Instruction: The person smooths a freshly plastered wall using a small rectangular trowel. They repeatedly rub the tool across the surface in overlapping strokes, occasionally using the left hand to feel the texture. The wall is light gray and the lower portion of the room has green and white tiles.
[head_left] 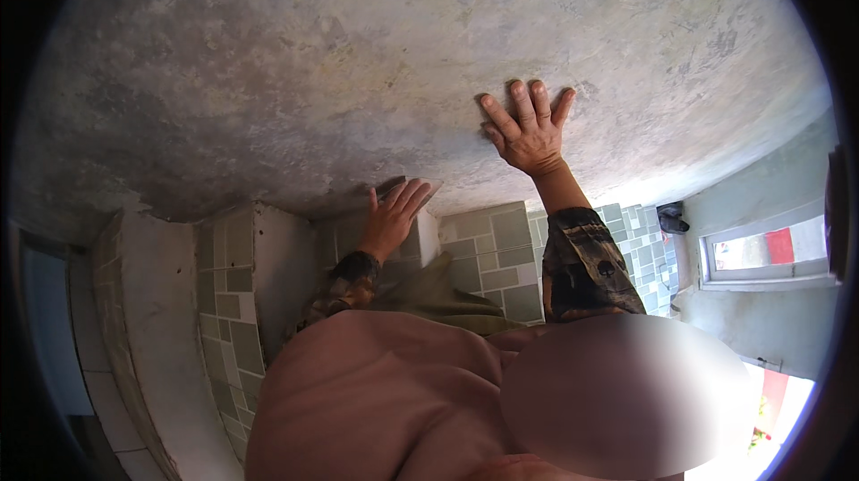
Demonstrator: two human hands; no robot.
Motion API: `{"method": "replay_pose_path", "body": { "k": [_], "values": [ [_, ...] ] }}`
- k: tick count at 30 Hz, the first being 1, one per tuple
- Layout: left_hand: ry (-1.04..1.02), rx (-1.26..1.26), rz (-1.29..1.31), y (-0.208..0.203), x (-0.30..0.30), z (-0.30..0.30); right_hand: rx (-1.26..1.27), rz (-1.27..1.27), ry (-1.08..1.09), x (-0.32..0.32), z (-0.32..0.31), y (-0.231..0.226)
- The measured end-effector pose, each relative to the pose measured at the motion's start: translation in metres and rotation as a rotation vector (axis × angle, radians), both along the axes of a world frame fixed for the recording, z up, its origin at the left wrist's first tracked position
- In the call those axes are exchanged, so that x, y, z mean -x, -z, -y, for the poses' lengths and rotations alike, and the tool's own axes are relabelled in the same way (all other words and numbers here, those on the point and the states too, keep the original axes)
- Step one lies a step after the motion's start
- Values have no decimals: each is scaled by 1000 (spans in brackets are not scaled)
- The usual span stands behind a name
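Note:
My right hand [532, 129] lies flat on a mottled grey plaster wall [295, 51], its fingers spread and nothing in it. Lower and to the left, my left hand [391, 220] reaches to the foot of the same wall with its fingers stretched out. By its fingertips a small flat piece [428, 195] with a pale edge and a dark corner rests against the wall. Its kind is unclear, and my fingers partly cover it. Patterned dark sleeves end at both wrists.
Tiled stair steps [234, 275] with pale risers run along the wall's foot. Green and grey tiled floor [640, 239] lies further right. A window [769, 248] and a dark object [672, 218] are at the right. A doorway [49, 329] is at the far left.

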State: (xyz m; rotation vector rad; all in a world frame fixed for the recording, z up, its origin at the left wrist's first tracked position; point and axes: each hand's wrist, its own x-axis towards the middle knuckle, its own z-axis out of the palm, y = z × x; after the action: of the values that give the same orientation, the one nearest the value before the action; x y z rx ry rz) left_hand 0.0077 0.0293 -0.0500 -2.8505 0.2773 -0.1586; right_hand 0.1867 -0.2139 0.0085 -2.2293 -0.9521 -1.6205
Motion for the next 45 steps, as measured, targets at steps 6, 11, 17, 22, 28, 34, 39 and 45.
{"method": "replay_pose_path", "body": {
  "k": [6,11,17,22,28,34,39,45],
  "values": [
    [102,8,265,7,-17,6,-27,-43,-11,4,-7,8],
    [106,-73,285,5,-20,3,225,-114,-61,25,-10,25],
    [-8,44,378,6,-19,1,238,-102,-66,31,-4,37],
    [80,-99,242,18,-8,-16,288,-118,-96,26,-2,36],
    [-16,56,91,17,7,-14,283,-129,-96,28,-4,34],
    [-20,59,222,12,-5,-10,297,-169,-80,30,-4,32],
    [7,64,112,17,10,-20,303,-165,-99,29,-3,31],
    [11,59,128,11,3,-10,271,-149,-72,32,-3,27]
  ]
}}
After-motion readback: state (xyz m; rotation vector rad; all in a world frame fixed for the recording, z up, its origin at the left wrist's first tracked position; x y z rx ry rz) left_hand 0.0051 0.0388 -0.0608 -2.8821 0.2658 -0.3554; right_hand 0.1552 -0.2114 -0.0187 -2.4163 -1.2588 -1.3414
